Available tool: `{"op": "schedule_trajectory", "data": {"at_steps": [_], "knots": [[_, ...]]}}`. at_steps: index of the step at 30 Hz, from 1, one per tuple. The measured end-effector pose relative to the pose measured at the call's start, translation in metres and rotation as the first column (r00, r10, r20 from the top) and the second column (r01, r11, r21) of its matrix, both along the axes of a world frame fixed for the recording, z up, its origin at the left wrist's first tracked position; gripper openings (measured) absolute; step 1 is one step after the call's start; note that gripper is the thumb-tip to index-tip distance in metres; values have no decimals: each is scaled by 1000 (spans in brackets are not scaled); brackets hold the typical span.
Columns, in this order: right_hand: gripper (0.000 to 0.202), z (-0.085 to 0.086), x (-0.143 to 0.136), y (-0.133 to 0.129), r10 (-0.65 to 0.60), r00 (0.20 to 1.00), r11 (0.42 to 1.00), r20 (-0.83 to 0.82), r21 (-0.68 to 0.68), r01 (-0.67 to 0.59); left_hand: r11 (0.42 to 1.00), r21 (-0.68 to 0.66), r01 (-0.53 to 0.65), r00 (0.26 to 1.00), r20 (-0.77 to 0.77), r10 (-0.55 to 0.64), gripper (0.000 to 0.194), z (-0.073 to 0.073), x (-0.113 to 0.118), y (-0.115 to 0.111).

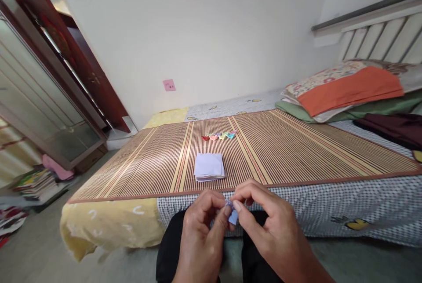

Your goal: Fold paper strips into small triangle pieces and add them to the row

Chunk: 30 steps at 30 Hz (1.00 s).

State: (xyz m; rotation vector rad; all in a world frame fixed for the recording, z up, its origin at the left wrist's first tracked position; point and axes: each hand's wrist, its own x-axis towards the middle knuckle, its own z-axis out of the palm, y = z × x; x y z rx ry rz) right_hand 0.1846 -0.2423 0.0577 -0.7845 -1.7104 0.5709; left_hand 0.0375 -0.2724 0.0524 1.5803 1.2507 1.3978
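Between my two hands, just past the bed's front edge and above my knees, is a small folded piece of blue-purple paper point(233, 217). My left hand point(206, 226) pinches its left side between thumb and forefinger. From the right, the thumb and forefinger of my right hand point(270, 219) close on its upper edge. Fingers hide much of the paper, so its full shape cannot be made out. Beyond my hands lies a stack of pale lilac square paper sheets point(209, 166). Farther back sits a row of several small folded paper pieces point(219, 135) in red, pink, yellow, blue and other colours.
A striped bamboo mat point(148, 160) covers the bed, over checked and yellow cloth. Pillows point(349, 89) and dark folded clothing point(392, 129) lie at the right. A pink note point(169, 85) is on the wall. Books point(36, 184) are piled on the left by a cabinet.
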Motion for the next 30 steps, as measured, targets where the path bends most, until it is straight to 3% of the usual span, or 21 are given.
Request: {"op": "schedule_trajectory", "data": {"at_steps": [6,14,22,30], "knots": [[16,2,6,1,-23,1000,1000,10,4,22,999,45,-26,999,-29,27,23,-5,-1,3],[16,3,8,4,-17,1000,1000,20,4,16,995,92,-48,986,164,32,5,-10,0,7],[15,2,9,6,-47,998,999,29,-2,47,969,240,-65,996,-43,78,18,-12,-6,9],[22,-2,3,7,-102,994,977,39,194,93,945,294,-142,983,-70,170,15,-13,-6,8]]}}
